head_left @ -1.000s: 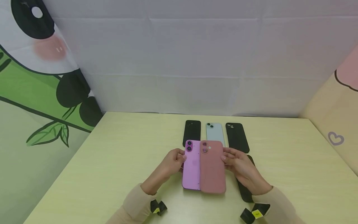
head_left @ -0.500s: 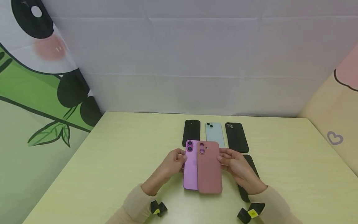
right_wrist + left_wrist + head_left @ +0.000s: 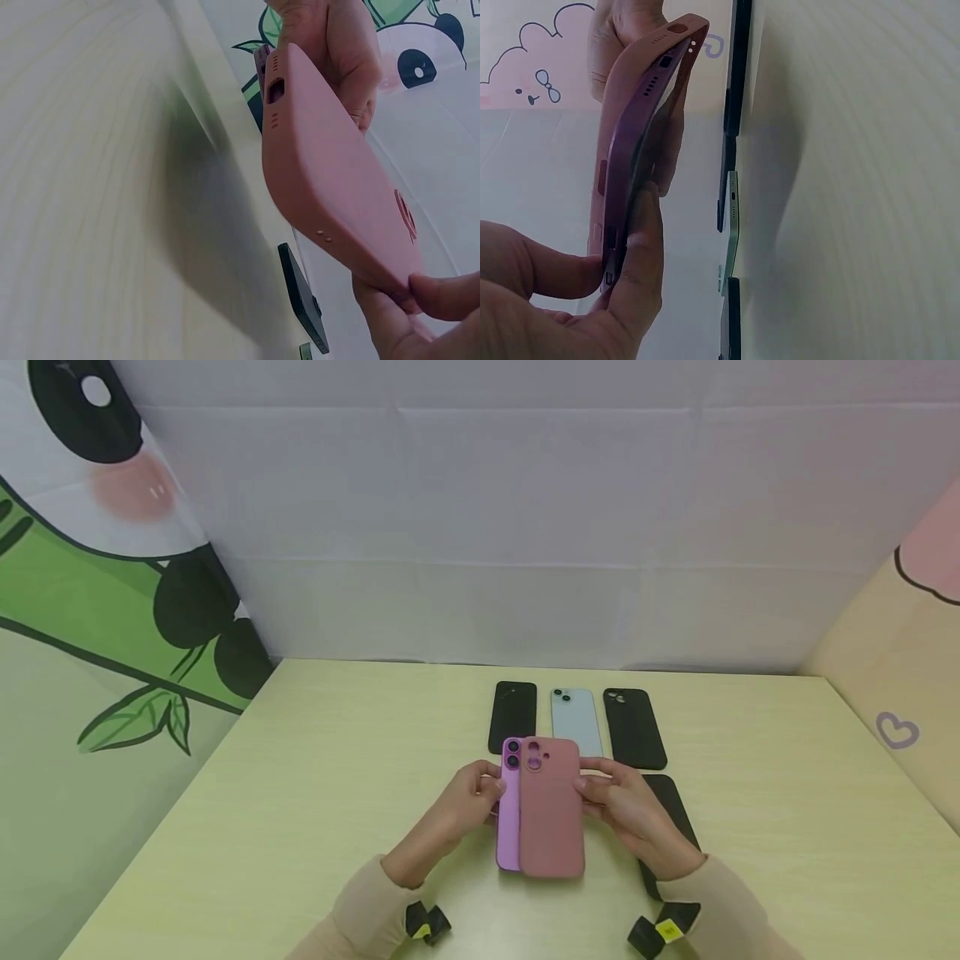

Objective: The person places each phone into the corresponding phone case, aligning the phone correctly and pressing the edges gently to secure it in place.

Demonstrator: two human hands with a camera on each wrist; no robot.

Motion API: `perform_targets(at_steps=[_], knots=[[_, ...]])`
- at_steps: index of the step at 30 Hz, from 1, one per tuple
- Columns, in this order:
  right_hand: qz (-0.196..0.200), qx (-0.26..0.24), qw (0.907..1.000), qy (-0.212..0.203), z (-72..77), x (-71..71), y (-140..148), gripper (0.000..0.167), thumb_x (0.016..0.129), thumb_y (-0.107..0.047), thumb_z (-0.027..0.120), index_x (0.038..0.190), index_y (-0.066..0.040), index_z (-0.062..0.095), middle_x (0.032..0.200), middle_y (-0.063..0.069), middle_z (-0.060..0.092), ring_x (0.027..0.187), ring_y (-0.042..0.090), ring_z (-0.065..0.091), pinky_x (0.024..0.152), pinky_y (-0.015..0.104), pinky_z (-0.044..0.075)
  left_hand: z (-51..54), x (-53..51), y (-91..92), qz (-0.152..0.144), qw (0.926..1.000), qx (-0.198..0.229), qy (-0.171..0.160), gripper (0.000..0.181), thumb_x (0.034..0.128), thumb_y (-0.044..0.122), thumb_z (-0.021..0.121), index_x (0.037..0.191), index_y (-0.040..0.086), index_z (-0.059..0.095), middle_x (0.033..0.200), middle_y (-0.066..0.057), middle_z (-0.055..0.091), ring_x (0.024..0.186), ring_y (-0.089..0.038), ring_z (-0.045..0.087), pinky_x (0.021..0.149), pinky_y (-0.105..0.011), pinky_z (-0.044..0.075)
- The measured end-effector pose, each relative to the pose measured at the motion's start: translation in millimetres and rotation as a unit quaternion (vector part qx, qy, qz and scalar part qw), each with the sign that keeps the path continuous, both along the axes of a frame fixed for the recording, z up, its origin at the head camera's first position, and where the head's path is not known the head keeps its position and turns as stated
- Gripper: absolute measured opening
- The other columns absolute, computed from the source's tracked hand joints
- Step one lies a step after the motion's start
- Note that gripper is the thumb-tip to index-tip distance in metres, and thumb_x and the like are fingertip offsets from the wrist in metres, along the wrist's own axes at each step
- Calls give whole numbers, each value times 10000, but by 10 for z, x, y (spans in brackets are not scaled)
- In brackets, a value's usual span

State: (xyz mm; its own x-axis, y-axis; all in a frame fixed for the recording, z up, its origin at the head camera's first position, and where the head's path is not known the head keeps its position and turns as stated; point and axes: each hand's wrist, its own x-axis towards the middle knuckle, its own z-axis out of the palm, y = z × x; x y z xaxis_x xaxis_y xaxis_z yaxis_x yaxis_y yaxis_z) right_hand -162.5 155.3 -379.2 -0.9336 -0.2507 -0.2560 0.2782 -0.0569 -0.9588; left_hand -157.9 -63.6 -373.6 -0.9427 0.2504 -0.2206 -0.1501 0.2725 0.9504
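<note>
My left hand (image 3: 467, 799) pinches the left edge of a purple phone (image 3: 509, 827). A pink case (image 3: 552, 810) is pinched at its right edge by my right hand (image 3: 636, 812). The case overlaps most of the phone's back, leaving a purple strip and two camera lenses showing on the left. In the left wrist view, the purple phone (image 3: 626, 161) lies partly within the pink case (image 3: 609, 142), and both are held above the table. The right wrist view shows the outside of the case (image 3: 337, 172) and its port opening.
Behind the hands lie a black phone or case (image 3: 513, 718), a light blue phone (image 3: 576, 722) and a black case (image 3: 635, 727) in a row. Another black item (image 3: 672, 802) is partly under my right forearm. A pale wall cloth (image 3: 480, 527) rises at the table's back edge.
My right hand has moved left with the pink case, so the case covers more of the purple phone. The phone and my left hand have shifted slightly right.
</note>
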Motion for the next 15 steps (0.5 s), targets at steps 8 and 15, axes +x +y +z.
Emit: perform_targets(at_steps=[8,15], knots=[[33,46,10000,-28,-6,1,-69,406,911,9,481,1298,79,383,1007,92,661,852,85,628,776,246,526,10,17,19,-16,9999,159,-62,216,964,43,395,1133,-85,436,897,-162,650,687,-124,591,655,-309,540],[50,-7,10000,3,-14,-1,-87,405,909,22,472,1298,84,376,1014,101,660,850,92,634,770,247,529,1,19,27,-69,9996,275,-33,196,962,30,386,1114,-84,436,881,-161,650,675,-119,596,648,-311,541]])
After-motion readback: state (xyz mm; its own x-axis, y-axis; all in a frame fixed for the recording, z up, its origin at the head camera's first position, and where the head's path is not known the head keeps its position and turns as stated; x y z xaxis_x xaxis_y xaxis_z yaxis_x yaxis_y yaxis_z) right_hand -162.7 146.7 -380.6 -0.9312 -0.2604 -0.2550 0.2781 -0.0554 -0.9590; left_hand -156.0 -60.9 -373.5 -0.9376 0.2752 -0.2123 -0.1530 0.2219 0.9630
